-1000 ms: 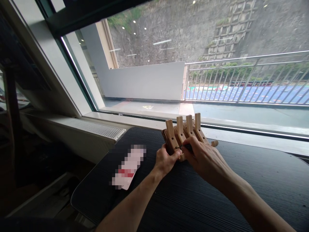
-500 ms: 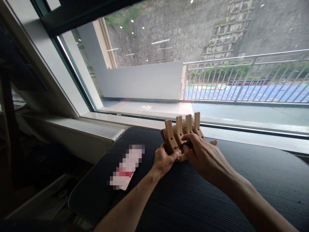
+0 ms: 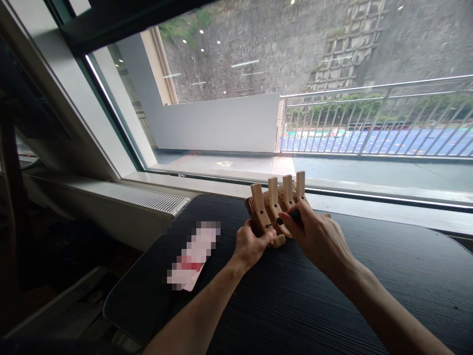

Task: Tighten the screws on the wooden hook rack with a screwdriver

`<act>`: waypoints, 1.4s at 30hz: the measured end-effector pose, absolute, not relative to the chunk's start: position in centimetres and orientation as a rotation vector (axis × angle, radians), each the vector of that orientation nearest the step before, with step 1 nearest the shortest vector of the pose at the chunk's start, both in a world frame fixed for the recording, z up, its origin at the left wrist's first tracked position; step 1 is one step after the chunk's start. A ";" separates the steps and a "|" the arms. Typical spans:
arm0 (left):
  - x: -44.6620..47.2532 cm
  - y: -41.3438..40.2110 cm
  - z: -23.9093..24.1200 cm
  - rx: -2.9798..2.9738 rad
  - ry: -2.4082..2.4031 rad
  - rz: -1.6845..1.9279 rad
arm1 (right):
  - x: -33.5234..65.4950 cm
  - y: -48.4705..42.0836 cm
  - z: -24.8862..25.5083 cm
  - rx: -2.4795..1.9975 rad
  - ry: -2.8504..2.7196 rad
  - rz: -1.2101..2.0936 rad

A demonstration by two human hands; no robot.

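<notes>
A wooden hook rack (image 3: 260, 201) with several upright, bent wooden hooks stands tilted on the dark table. My left hand (image 3: 252, 245) grips its lower left end, thumb pressed near the bottom of the nearest hook. My right hand (image 3: 320, 235) is closed around the black handle of a screwdriver (image 3: 294, 215). The thin shaft points left, and its tip is at the lower screw spot of that left hook. Dark round holes or screw heads show midway up the hooks. The palm side of my right hand and part of the rack behind it are hidden.
A blurred-out pinkish flat item (image 3: 195, 254) lies on the black table (image 3: 369, 246), left of my hands. Behind the table runs a window sill (image 3: 218, 186) below a large window. A grey vent grille (image 3: 148, 196) adjoins the table's left side.
My right hand has shifted slightly right and changed its hold on the screwdriver handle, showing more of the hooks. The tip stays near the same spot. My left hand and the rack have hardly moved.
</notes>
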State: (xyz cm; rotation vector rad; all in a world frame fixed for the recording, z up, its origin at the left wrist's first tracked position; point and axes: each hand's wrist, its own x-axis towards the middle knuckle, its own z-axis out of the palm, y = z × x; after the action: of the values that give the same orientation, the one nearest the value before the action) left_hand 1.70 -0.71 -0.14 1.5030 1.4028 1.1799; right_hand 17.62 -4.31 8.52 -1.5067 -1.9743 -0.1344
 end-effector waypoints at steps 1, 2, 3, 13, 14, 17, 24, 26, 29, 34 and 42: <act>1.7 -0.7 -0.2 1.499 1.405 1.187 | 17.5 -4.4 8.6 -1.488 -1.975 -0.118; 1.7 -0.7 -0.2 1.497 1.405 1.193 | 17.4 -4.4 8.6 -1.464 -1.974 -0.100; 1.6 -0.7 -0.2 1.495 1.403 1.197 | 17.3 -4.5 8.7 -1.441 -1.974 -0.085; 1.7 -0.7 0.0 1.526 1.448 1.169 | 17.5 -4.9 9.6 -1.552 -2.162 -0.115; 1.7 -0.7 -0.1 1.525 1.448 1.166 | 17.6 -4.9 9.6 -1.583 -2.165 -0.118; 1.6 -0.6 -0.2 1.516 1.422 1.175 | 17.9 -4.6 9.3 -1.661 -2.112 -0.126; 1.5 -0.7 -0.3 1.486 1.390 1.192 | 18.3 -4.7 9.4 -1.699 -2.065 -0.150; 1.5 -0.7 -0.3 1.494 1.390 1.199 | 18.1 -5.1 9.7 -1.626 -2.117 -0.116; 1.6 -0.7 -0.3 1.500 1.399 1.197 | 17.7 -5.5 9.9 -1.544 -2.162 -0.087; 1.7 -0.9 0.1 1.496 1.415 1.193 | 17.6 -5.2 9.8 -1.569 -2.192 -0.054; 1.6 -0.7 -0.5 1.510 1.415 1.204 | 17.8 -4.9 10.0 -1.778 -2.098 -0.112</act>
State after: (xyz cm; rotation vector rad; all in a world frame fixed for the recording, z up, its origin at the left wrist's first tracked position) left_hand 1.62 -0.75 -0.53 1.5095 1.4148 1.2037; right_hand 17.77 -4.86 10.02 -1.7784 -2.0981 -0.1120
